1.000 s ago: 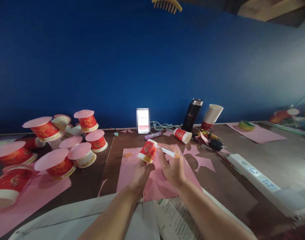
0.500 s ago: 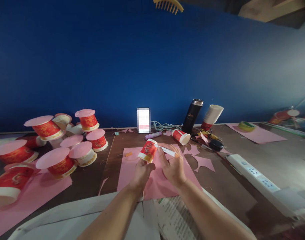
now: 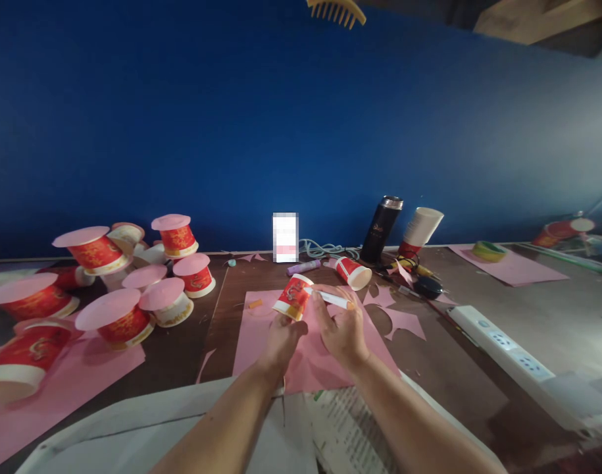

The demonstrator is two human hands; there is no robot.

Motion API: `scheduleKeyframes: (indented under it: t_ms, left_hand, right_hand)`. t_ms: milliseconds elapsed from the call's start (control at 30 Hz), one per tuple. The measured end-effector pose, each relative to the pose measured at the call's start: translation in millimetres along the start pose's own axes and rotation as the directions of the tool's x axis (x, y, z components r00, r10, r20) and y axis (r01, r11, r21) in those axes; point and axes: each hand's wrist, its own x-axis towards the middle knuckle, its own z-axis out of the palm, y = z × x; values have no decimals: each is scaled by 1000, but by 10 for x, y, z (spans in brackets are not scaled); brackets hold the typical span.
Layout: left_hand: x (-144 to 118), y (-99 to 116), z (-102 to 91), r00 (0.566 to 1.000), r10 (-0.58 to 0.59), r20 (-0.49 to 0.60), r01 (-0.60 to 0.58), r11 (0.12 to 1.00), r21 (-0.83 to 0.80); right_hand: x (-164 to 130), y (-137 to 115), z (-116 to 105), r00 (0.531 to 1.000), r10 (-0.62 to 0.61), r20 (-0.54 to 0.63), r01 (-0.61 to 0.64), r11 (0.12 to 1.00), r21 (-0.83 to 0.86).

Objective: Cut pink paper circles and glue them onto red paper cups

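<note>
Holding a cup (image 3: 292, 297) in the left hand (image 3: 281, 339), the right hand (image 3: 343, 329) grips a pen (image 3: 333, 300) over the pink sheet (image 3: 261, 336), left of which capped cups (image 3: 108, 319) lie finished.

The cup (image 3: 293, 297) looks like coated paper, its red and gold print faintly glossy, its rim band plain white. The pen (image 3: 333, 300) is smooth white plastic with an orange end. Under them the pink sheet (image 3: 261, 336) is matt paper with cleanly cut edges, as are the pink scraps (image 3: 402, 320) toward the table's right side. The table (image 3: 177, 355) is dark wood, worn and dull. At its back edge the flask (image 3: 380, 229) has a black satin body and a shiny metal cap. The power strip (image 3: 501, 342) is smooth white plastic.
</note>
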Motion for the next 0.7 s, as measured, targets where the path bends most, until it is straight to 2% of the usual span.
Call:
scheduleKeyframes:
  t_ms: [233,700]
  left_hand:
    - [46,-66,-30,999,30,25,-30,999,17]
    - [33,-13,-28,999,34,42,-33,999,-22]
  right_hand:
    - [-2,-6,0,1000,-10,8,10,1000,-14]
    - [-13,-75,7,999,-7,34,7,1000,-11]
